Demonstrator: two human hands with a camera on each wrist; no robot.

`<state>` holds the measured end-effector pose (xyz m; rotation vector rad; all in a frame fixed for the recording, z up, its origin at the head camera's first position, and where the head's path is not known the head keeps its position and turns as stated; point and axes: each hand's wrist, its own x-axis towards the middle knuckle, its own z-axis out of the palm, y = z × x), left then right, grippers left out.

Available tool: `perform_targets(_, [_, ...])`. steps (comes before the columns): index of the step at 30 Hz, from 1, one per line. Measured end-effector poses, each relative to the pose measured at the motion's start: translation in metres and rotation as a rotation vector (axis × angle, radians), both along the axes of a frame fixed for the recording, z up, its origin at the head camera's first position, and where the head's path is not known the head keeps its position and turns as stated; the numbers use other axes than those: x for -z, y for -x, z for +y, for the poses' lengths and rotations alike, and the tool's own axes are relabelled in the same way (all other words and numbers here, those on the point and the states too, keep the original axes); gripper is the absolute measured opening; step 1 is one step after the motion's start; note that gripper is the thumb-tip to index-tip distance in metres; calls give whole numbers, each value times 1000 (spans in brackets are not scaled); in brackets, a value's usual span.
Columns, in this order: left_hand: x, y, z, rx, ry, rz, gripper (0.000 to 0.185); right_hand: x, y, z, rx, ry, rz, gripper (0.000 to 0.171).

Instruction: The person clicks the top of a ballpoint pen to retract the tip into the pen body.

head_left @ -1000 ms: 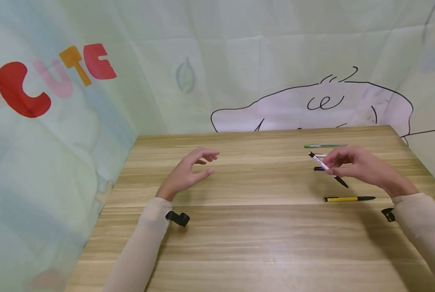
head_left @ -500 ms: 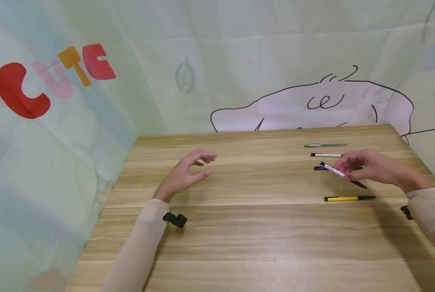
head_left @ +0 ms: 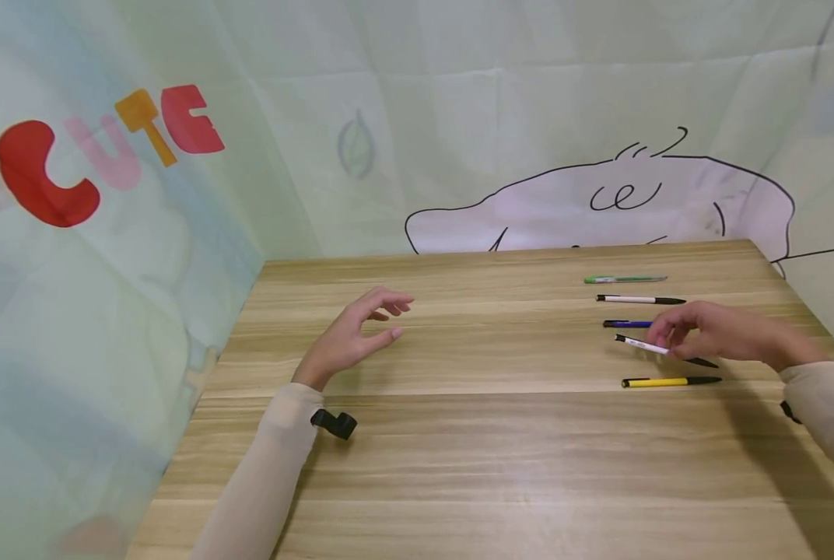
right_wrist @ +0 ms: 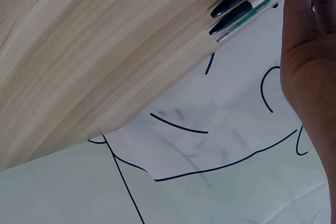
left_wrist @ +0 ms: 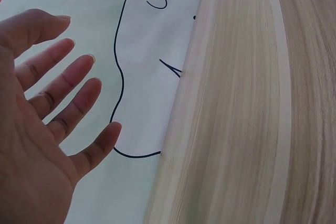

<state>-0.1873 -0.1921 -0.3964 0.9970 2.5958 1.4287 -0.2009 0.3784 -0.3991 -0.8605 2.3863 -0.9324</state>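
R hand fingers pinch the white-black pen, long axis running left-right, just behind the yellow pen; L hand loose, empty, well apart.

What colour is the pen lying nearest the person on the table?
Yellow with a black tip end: the pen shows best in the head view.

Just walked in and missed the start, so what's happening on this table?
A person sits at a wooden table. Their right hand pinches a white pen low over the table, between a blue pen and a yellow pen. A green pen and another white pen lie farther back. The left hand hovers, holding nothing.
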Motion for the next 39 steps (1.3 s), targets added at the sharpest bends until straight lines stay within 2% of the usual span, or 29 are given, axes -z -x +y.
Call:
perform_targets(6, [1,0,0,-5,-4,-16,44,2,1,-3,34,-88,-76,22])
perform_targets(11, [3,0,1,-17,2,-29,45,4,3,-3,25,-105,-79,20])
perform_targets(17, [3,-1,1,-15,-6,-27,48,6,4,-2,9,-108,-58,20])
perform_targets(25, [2,-2,0,-9,4,-8,45,11,6,-3,52,-176,26,27])
perform_targets(33, [2,0,2,1,5,9,46,12,4,-3,73,-181,62,24])
perform_targets(39, [2,1,3,2,3,5,46,8,-3,-4,146,-193,112,24])
